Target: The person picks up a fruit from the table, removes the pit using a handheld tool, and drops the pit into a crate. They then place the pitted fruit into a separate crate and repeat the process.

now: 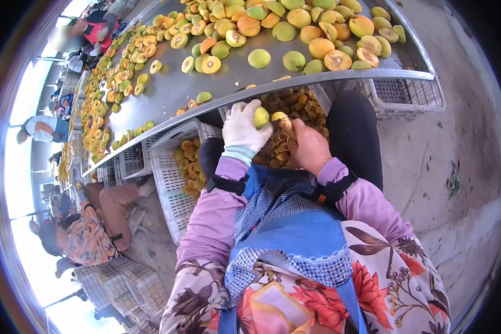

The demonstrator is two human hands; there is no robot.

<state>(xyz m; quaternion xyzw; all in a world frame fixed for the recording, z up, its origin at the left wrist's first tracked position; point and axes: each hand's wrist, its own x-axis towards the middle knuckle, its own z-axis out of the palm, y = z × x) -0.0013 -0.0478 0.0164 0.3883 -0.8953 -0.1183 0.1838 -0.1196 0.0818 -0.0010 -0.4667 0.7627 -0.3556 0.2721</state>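
My left hand (pixel 246 127), in a white glove, is closed around a green-yellow peach (pixel 261 117) just below the table's metal edge. Bare and close beside it, my right hand (pixel 309 146) grips a small tool with a short tan handle (pixel 286 127). At the tool's tip is a curved yellow piece (pixel 279 116); whether it is fruit or part of the tool I cannot tell. Beneath both hands, a crate holds many brownish-orange fruit scraps (pixel 312 108). Left of my knees stands a white crate (pixel 175 192) containing peach pieces (pixel 190 161).
A metal table (pixel 161 92) stretches ahead, bearing many halved peaches (pixel 211 64), some with stones showing. Another white crate (pixel 409 94) stands under its right end. At left, a seated person (pixel 94 234) and other people are along the table. Concrete floor (pixel 428 183) lies to the right.
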